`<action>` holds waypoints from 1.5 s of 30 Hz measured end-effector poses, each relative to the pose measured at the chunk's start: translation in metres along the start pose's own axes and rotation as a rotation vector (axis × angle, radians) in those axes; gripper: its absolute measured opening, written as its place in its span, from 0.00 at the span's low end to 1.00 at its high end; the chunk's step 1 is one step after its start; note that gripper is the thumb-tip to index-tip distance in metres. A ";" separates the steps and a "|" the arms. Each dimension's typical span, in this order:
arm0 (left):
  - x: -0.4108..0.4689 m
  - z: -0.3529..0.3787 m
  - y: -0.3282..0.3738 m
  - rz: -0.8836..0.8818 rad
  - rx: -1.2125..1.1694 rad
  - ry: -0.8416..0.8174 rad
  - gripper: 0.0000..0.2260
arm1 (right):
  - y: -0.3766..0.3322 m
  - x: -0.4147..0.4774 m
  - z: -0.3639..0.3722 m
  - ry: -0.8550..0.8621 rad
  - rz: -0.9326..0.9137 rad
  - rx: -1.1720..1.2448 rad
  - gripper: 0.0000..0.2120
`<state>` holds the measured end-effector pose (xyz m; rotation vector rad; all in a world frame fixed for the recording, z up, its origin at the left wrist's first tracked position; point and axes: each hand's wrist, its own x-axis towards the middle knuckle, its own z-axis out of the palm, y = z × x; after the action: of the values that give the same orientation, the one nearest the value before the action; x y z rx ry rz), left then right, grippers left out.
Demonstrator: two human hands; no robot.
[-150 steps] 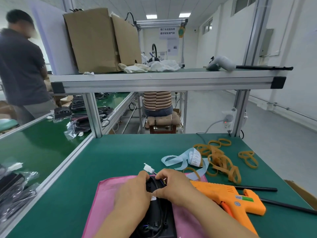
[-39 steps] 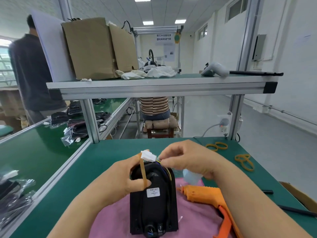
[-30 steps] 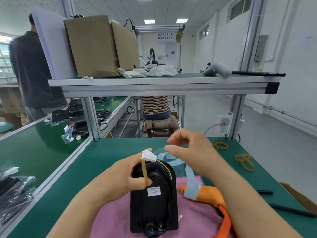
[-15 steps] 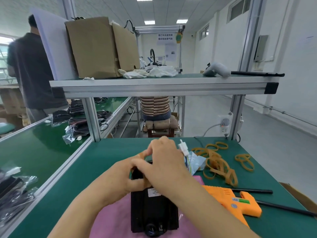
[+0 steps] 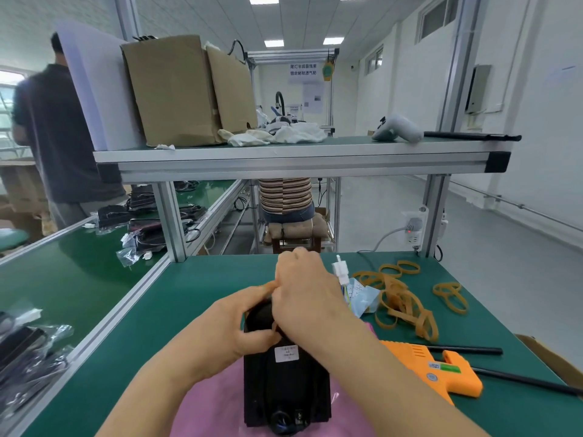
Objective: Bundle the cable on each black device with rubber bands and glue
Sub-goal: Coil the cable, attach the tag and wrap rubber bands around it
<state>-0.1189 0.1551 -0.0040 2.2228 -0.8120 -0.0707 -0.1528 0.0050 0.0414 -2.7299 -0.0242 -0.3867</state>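
Since the black device (image 5: 285,376) stands upright on the pink mat (image 5: 208,402) at the near end of the green bench (image 5: 164,310), its top end faces both hands, and that is where the cable (image 5: 346,290) leaves the housing. Left hand (image 5: 235,326): fingers wrapped round the upper left side of the housing, thumb pressed across the front. Judged to steady the unit and pin a thin tan strip, probably a rubber band (image 5: 273,326), against the casing. Right hand (image 5: 304,298): curled tight over the top of the device, with coloured wires running out from under it to the white connector (image 5: 340,272), which pokes up free just beside it. It therefore looks closed on the cable, likely to hold the loops gathered while the band goes on. Spare bands (image 5: 403,302) lie piled to the right. The orange glue gun (image 5: 437,370) lies nearer on the same side, untouched, so the glue step is judged not yet begun. Not visible: the right fingertips, the coil itself and how far the band is looped, all behind the right hand. Print on the white label (image 5: 286,354) is illegible. The mat's near edge is cut off by the frame.
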 end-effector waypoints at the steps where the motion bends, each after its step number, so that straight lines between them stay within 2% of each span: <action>1: 0.000 0.000 0.002 0.006 -0.003 -0.007 0.26 | 0.006 0.001 -0.004 -0.006 0.014 0.020 0.10; 9: -0.006 0.004 0.001 0.010 -0.043 0.020 0.22 | 0.050 0.005 -0.015 -0.025 0.178 0.260 0.15; 16: -0.007 0.006 0.002 -0.002 -0.047 0.026 0.22 | 0.098 -0.023 -0.004 -0.145 0.326 0.323 0.21; 21: -0.008 0.005 0.003 0.019 -0.015 0.012 0.22 | 0.076 -0.010 -0.009 -0.185 0.222 0.354 0.18; 29: -0.007 0.005 0.000 0.011 -0.037 0.011 0.24 | 0.073 -0.007 -0.006 -0.229 0.248 0.465 0.10; 32: -0.006 0.001 -0.003 -0.015 -0.060 0.010 0.26 | 0.076 -0.007 -0.004 -0.255 0.237 0.575 0.13; 34: -0.005 -0.003 -0.006 -0.056 -0.100 0.009 0.28 | 0.079 -0.007 -0.005 -0.194 0.239 0.763 0.19; 36: -0.002 -0.009 -0.007 -0.076 -0.140 -0.015 0.27 | 0.081 -0.007 -0.005 -0.126 0.204 0.820 0.22; 39: 0.000 -0.016 -0.007 -0.086 -0.240 -0.087 0.26 | 0.077 -0.011 -0.002 -0.275 0.066 0.705 0.17; 41: -0.001 -0.018 -0.009 -0.106 -0.326 -0.098 0.27 | 0.074 -0.016 -0.001 -0.378 0.034 0.705 0.20; 45: 0.000 -0.018 -0.013 -0.121 -0.415 -0.109 0.27 | 0.074 -0.017 -0.001 -0.414 -0.023 0.690 0.23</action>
<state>-0.1072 0.1730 0.0000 1.8823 -0.6509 -0.3864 -0.1648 -0.0633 0.0107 -2.0751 -0.2512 0.1695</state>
